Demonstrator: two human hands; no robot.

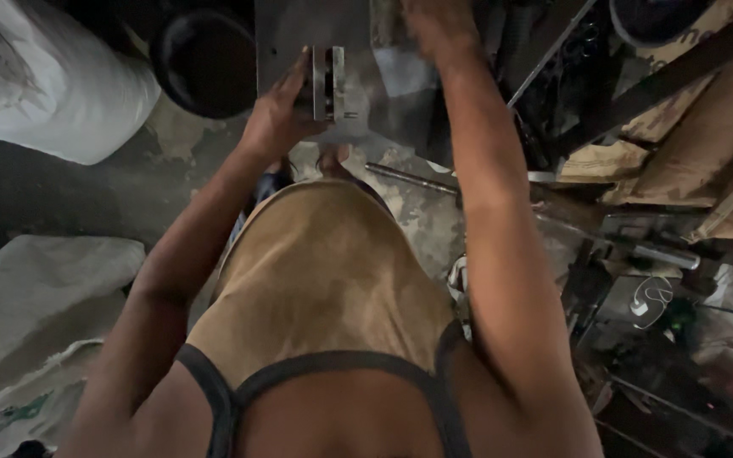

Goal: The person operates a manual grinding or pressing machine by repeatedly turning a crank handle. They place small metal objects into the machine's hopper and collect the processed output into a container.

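- While we stand over the grey metal sheet [299, 38], our left hand [277, 114] grips a small metal block [327, 83] against it.
- Our right hand [436, 25] is blurred at the frame's top; its grip we cannot tell.
- Positioning seems underway; next calls for steadying the block squarely.

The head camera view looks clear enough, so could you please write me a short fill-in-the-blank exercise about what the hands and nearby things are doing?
1. The left hand grips a small ____ bracket.
2. The right hand reaches toward the ____ edge of the picture.
3. The round black tub lies to the ____ of the bracket.
4. The big sack at upper left is ____ in colour.

Missing words: metal; top; left; white
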